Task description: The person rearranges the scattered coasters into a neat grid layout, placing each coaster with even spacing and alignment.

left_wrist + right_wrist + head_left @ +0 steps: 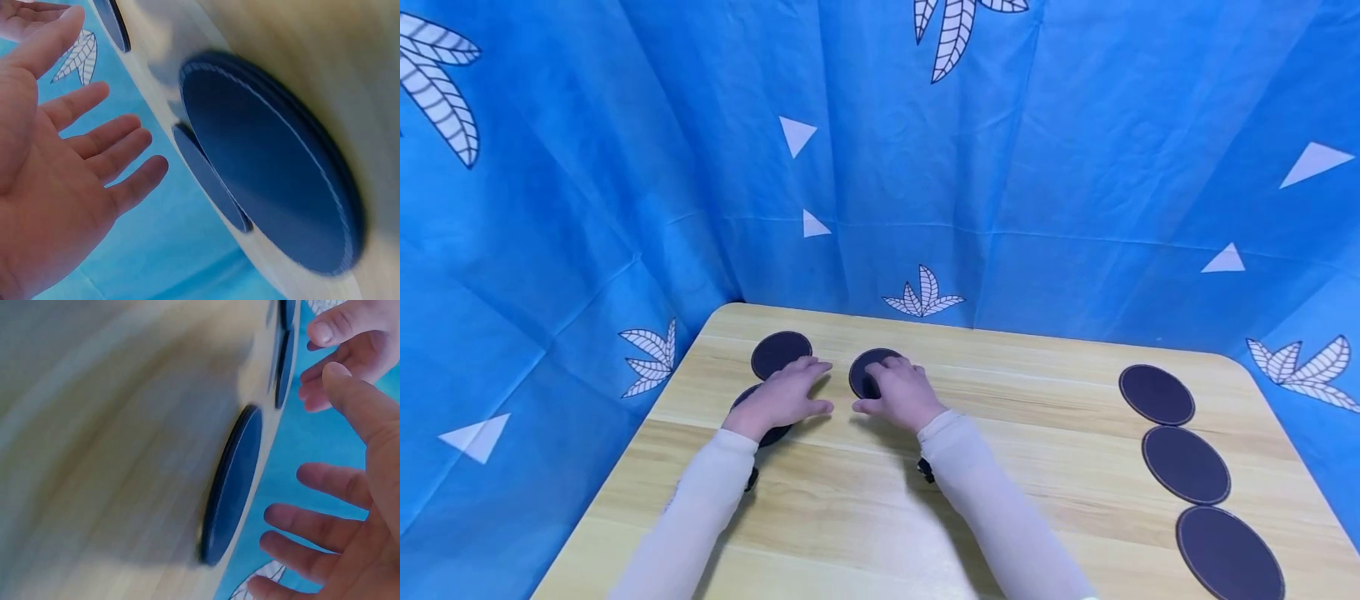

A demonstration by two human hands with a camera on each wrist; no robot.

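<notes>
My left hand (786,397) hovers over a dark round coaster (772,436), fingers spread and holding nothing. In the left wrist view that coaster (262,165) has pale edge stitching and looks like more than one layer. Just beyond it lies a second coaster (780,350). To the right, my right hand (901,393) is above the near side of another coaster (865,372), partly covering it. The right wrist view has this coaster (234,487) flat on the wood, apart from the relaxed, slightly bent fingers (312,528).
Along the right side of the wooden table (1022,417) lie three more dark coasters in a row: a far one (1156,394), a middle one (1186,465) and a near one (1230,554). A blue patterned curtain (910,167) hangs behind the table and at its sides.
</notes>
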